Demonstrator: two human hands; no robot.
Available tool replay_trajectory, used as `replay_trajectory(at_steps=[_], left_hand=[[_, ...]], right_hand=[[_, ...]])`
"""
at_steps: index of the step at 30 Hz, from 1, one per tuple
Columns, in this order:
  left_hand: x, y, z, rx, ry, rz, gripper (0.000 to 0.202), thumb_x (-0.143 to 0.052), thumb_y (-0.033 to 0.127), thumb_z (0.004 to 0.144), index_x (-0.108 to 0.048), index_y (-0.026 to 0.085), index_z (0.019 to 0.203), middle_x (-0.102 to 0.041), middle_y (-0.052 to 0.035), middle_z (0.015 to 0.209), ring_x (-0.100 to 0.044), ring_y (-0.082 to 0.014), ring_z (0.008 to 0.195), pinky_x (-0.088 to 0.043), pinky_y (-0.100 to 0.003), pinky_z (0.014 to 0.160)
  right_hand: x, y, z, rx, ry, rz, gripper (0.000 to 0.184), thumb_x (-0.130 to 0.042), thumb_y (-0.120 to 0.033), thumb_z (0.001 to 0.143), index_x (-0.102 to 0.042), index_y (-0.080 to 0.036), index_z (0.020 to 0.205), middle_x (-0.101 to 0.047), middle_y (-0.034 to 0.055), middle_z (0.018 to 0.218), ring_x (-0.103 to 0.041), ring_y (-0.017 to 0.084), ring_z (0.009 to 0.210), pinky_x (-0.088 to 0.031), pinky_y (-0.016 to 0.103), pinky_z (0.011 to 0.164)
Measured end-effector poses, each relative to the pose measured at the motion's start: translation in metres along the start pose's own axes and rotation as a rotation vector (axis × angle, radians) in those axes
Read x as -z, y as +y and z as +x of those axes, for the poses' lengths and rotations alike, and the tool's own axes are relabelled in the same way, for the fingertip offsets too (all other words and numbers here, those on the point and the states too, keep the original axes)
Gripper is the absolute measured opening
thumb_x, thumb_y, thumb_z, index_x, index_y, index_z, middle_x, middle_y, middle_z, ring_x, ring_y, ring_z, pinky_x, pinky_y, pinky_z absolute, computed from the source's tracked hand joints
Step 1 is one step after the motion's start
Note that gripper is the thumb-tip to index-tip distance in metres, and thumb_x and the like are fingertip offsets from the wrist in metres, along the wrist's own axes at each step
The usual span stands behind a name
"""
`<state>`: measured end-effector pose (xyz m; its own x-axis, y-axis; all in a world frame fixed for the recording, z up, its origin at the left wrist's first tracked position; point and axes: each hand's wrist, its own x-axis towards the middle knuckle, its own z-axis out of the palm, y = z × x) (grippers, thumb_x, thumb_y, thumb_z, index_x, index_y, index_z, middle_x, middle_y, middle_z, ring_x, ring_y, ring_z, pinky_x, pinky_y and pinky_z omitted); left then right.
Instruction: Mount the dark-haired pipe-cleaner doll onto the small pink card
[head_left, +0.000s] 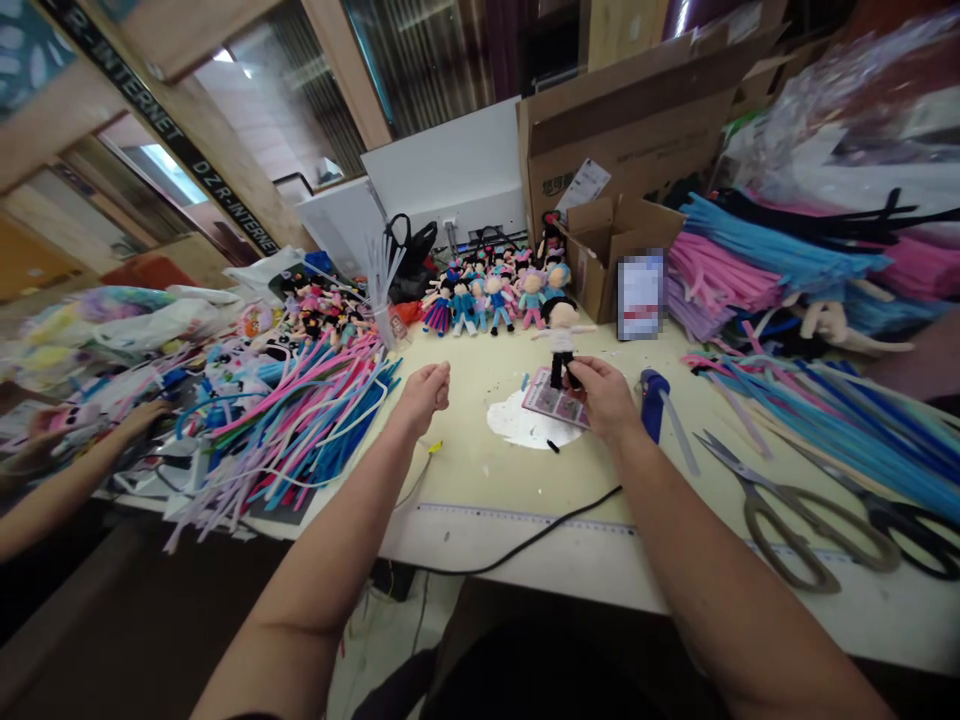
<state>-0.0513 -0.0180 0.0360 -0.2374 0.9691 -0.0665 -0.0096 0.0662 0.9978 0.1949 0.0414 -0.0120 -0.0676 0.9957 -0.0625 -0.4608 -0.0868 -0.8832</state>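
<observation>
My right hand [606, 396] pinches a small doll [561, 342] by its black-trousered leg. The doll has black hair, a white top and outstretched arms, and stands upright above a printed card [553, 398]. To the left, my left hand [427, 398] is closed in the air over the table, its fingertips pressed together; whatever is in them, if anything, is hidden. Under the card lies a white patch [517, 420], with a small black piece [553, 446] at its edge. A blue glue gun [654, 400] with a clear glue stick rests right of my right hand.
Large scissors [787, 500] and a black-handled pair [911, 530] lie at right. Pipe cleaners [300, 420] heap up at left, more [847, 410] at right. Finished dolls [495, 295] line the back beside a cardboard box [600, 250]. A black cable [525, 545] crosses the front edge. Another person's hand [146, 415] is far left.
</observation>
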Motion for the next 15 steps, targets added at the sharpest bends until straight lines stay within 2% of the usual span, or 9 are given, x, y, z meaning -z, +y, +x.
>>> replay_trajectory(at_steps=[4, 8, 11, 15], left_hand=[[0.013, 0.002, 0.005, -0.023, 0.044, 0.042, 0.044, -0.062, 0.051, 0.073, -0.040, 0.018, 0.054, -0.032, 0.0077, 0.034, -0.024, -0.0038, 0.031, -0.019, -0.018, 0.036], [0.028, 0.008, 0.006, 0.013, 0.042, 0.044, 0.033, -0.071, 0.042, 0.066, -0.053, 0.015, 0.065, -0.035, 0.0090, 0.039, -0.026, -0.0028, 0.035, -0.022, -0.017, 0.038], [0.033, 0.011, 0.004, 0.037, 0.005, 0.037, 0.032, -0.076, 0.036, 0.060, -0.059, 0.013, 0.074, -0.044, 0.0064, 0.048, -0.036, -0.0034, 0.042, -0.029, -0.016, 0.042], [0.030, 0.011, -0.002, 0.090, -0.042, 0.032, 0.037, -0.080, 0.033, 0.055, -0.064, 0.012, 0.080, -0.056, 0.0015, 0.060, -0.050, -0.0060, 0.053, -0.039, -0.018, 0.050]], right_hand=[[0.000, -0.002, 0.000, 0.002, -0.009, 0.023, 0.023, -0.069, -0.034, 0.058, -0.062, -0.017, 0.071, -0.056, -0.0031, 0.056, -0.049, 0.010, 0.053, -0.034, 0.021, 0.046], [-0.001, -0.002, -0.001, -0.010, -0.013, 0.034, 0.023, -0.070, -0.035, 0.057, -0.062, -0.017, 0.070, -0.056, -0.0032, 0.057, -0.048, 0.010, 0.053, -0.035, 0.021, 0.046], [-0.002, 0.001, -0.002, -0.026, -0.023, 0.020, 0.023, -0.070, -0.034, 0.057, -0.064, -0.017, 0.070, -0.057, -0.0029, 0.057, -0.048, 0.009, 0.053, -0.035, 0.021, 0.047], [-0.003, 0.007, -0.003, -0.046, -0.036, -0.009, 0.023, -0.070, -0.034, 0.059, -0.064, -0.017, 0.072, -0.058, -0.0027, 0.058, -0.049, 0.009, 0.053, -0.035, 0.020, 0.048]])
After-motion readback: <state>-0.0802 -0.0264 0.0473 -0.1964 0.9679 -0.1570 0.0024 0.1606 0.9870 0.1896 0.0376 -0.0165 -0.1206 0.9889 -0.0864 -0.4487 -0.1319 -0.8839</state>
